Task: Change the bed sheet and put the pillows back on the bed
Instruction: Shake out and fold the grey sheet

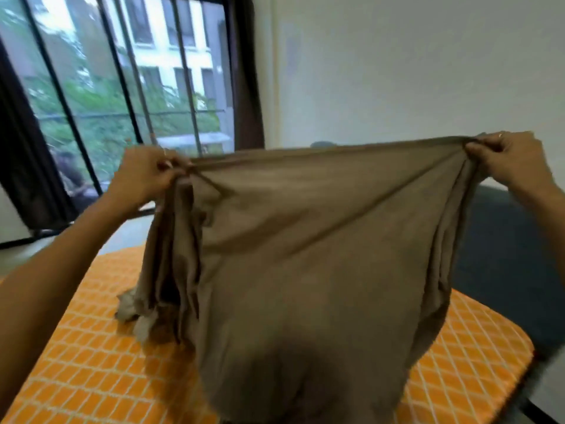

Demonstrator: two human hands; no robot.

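Observation:
A grey-brown bed sheet [305, 255] hangs stretched between my two raised hands and drapes down onto the bed. My left hand [146, 174] pinches its top edge on the left, where the cloth bunches into folds. On the right, my right hand [507, 157] grips the same edge, pulling it taut. Below lies the mattress [91, 362], orange with a white grid pattern. A crumpled end of the sheet [134, 310] rests on it. No pillows are in view.
A dark blue sofa or cushion [504, 255] stands behind the bed on the right. Tall windows with dark frames and a dark curtain [247, 87] fill the left wall. A plain white wall [412, 71] is behind.

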